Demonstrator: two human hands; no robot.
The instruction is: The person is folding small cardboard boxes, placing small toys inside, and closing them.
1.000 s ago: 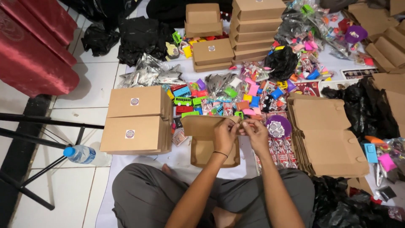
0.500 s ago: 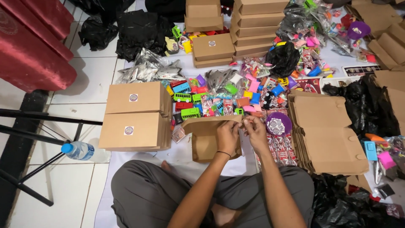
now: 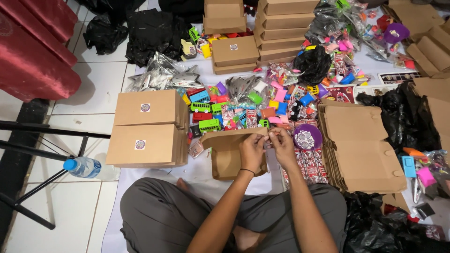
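I sit cross-legged on the floor with a brown cardboard box [image 3: 227,154] in front of my knees. My left hand [image 3: 253,152] grips the raised lid flap of this box at its right end. My right hand [image 3: 282,146] pinches a small item right beside the left fingertips, at the flap's edge; what the item is I cannot tell. Just right of my hands stands a purple bowl [image 3: 307,137] with round stickers in it. Beyond the box lies a heap of small colourful toys [image 3: 243,105], among them green and red toy buses.
Two stacks of closed stickered boxes [image 3: 147,126] stand at my left. A pile of flat unfolded boxes [image 3: 363,147] lies at my right. More stacked boxes [image 3: 281,28] stand behind. A water bottle [image 3: 84,167], a black stand [image 3: 42,154], black bags [image 3: 150,30] and red cloth [image 3: 33,51] surround.
The hands stay together at the box flap with only small finger movement. The view has shifted slightly.
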